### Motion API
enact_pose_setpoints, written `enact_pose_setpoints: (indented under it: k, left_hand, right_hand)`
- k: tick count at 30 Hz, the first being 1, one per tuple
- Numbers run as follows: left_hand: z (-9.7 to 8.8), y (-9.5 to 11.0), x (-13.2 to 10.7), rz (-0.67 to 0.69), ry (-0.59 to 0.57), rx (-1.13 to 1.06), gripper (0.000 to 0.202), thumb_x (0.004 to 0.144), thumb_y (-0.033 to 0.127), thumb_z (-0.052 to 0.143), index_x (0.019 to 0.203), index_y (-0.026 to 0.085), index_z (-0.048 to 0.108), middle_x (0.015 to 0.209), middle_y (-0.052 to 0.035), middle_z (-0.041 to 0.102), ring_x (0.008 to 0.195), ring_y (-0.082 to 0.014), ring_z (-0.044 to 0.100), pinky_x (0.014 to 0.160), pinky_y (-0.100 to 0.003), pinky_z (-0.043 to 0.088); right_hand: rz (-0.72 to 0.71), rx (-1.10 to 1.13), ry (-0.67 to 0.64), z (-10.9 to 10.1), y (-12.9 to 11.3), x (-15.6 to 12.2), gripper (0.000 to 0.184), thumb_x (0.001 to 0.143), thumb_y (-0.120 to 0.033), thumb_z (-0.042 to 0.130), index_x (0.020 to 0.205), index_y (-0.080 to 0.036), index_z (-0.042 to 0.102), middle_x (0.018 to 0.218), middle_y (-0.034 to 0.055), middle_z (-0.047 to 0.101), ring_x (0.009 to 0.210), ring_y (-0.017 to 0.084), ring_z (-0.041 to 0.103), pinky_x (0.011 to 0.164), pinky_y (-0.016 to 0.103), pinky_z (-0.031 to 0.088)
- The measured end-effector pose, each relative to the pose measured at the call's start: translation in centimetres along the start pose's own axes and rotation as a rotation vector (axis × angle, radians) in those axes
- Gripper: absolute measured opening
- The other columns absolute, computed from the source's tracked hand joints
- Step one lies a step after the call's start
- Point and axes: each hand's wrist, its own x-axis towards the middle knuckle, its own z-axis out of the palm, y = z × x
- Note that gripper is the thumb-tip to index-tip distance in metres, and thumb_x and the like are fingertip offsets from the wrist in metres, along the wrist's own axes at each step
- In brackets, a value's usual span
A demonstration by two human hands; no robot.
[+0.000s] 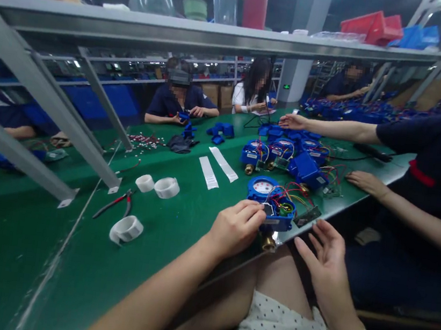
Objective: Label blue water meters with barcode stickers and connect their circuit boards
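A blue water meter (270,200) with a white dial, coloured wires and a brass fitting lies at the near edge of the green table (181,219). My left hand (236,226) is curled beside it, fingertips pinching a small part at the meter's body. My right hand (324,254) hovers just past the table edge to the right of the meter, fingers spread and holding nothing. A small circuit board (307,215) hangs off the meter by wires.
More blue meters (286,157) pile up farther right, where a co-worker's two arms (364,184) reach in. Tape rolls (166,186), another roll (126,228), red-handled pliers (116,202) and white strips (216,167) lie left. Slanted metal struts (49,104) cross the left side. Other people sit across the table.
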Motion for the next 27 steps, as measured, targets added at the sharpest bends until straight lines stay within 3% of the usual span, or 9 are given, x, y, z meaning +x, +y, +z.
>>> enact_pose_setpoints:
  k: [3,6,10,14,17,19,22,25,27]
  left_hand:
    - [3.4,-1.3,1.4,0.018,-0.037,-0.011,0.027,0.082,0.007,0.063,0.108,0.014,0.065,0.117,-0.0095,0.074,0.113,-0.0254,0.067,0.094,-0.036,0.062]
    - [5.3,-2.0,2.1,0.02,-0.04,-0.023,0.028,0.082,0.007,0.065,0.108,0.016,0.066,0.119,-0.0091,0.074,0.115,-0.0255,0.067,0.096,-0.037,0.061]
    - [6.0,-2.3,2.3,0.014,-0.041,-0.027,0.029,0.084,0.007,0.066,0.111,0.017,0.066,0.123,-0.0092,0.073,0.117,-0.0255,0.066,0.099,-0.038,0.06]
    - [6.0,-2.0,2.2,-0.018,-0.031,-0.016,0.025,0.089,0.009,0.064,0.113,0.017,0.067,0.122,-0.01,0.074,0.119,-0.0251,0.066,0.102,-0.038,0.059]
    - [5.9,-1.7,2.3,-0.026,-0.011,-0.012,0.022,0.09,0.011,0.064,0.112,0.015,0.067,0.121,-0.0106,0.074,0.118,-0.0255,0.068,0.098,-0.038,0.061]
    - [5.9,-1.7,2.5,-0.018,-0.009,-0.016,0.021,0.09,0.011,0.065,0.111,0.014,0.067,0.121,-0.0107,0.074,0.117,-0.0263,0.068,0.096,-0.038,0.062]
    - [5.9,-1.6,2.8,-0.027,-0.011,-0.016,0.021,0.09,0.011,0.065,0.111,0.015,0.067,0.121,-0.0102,0.074,0.117,-0.0265,0.069,0.097,-0.038,0.061]
    - [5.9,-1.5,2.9,-0.036,-0.016,-0.007,0.02,0.091,0.01,0.065,0.111,0.015,0.067,0.121,-0.01,0.075,0.116,-0.0266,0.069,0.096,-0.038,0.062]
    - [5.8,-1.4,2.9,-0.038,-0.018,-0.007,0.02,0.092,0.011,0.065,0.111,0.015,0.066,0.12,-0.01,0.075,0.116,-0.0266,0.07,0.095,-0.037,0.062]
  right_hand:
    - [-0.108,-0.163,-0.02,-1.2,3.0,3.2,0.096,0.074,-0.044,0.086,0.148,-0.019,0.031,0.153,0.0233,0.038,0.143,0.037,0.045,0.118,0.061,0.042]
    - [-0.273,-0.419,-0.03,-1.3,4.4,5.5,0.093,0.079,-0.038,0.08,0.153,-0.015,0.028,0.151,0.024,0.038,0.138,0.035,0.051,0.111,0.055,0.051]
    - [-0.432,-0.654,0.01,-0.8,4.2,7.8,0.082,0.085,-0.031,0.073,0.154,-0.012,0.034,0.146,0.0222,0.045,0.133,0.033,0.053,0.11,0.05,0.053]
    - [-0.447,-0.751,-0.05,-1.8,3.0,9.6,0.067,0.087,-0.032,0.072,0.148,-0.016,0.049,0.14,0.0162,0.058,0.132,0.035,0.056,0.114,0.053,0.047]
    - [-0.267,-0.56,-0.233,-4.3,1.3,11.2,0.072,0.083,-0.041,0.08,0.147,-0.023,0.054,0.14,0.0102,0.063,0.127,0.031,0.061,0.114,0.049,0.047]
    - [-0.002,-0.29,-0.426,-6.0,0.2,12.5,0.066,0.082,-0.048,0.081,0.141,-0.024,0.062,0.135,0.0085,0.068,0.124,0.029,0.064,0.109,0.043,0.051]
    - [0.413,0.141,-0.629,-7.4,-0.8,14.3,0.052,0.09,-0.06,0.067,0.121,-0.02,0.074,0.118,0.0106,0.076,0.107,0.025,0.072,0.091,0.034,0.057]
    - [0.663,0.36,-0.676,-7.3,-0.6,15.2,0.055,0.093,-0.065,0.058,0.111,-0.017,0.077,0.107,0.0125,0.079,0.086,0.019,0.074,0.077,0.027,0.057]
    - [0.71,0.394,-0.658,-7.0,-0.2,15.2,0.057,0.094,-0.065,0.055,0.11,-0.015,0.077,0.107,0.0138,0.078,0.083,0.019,0.073,0.075,0.027,0.057]
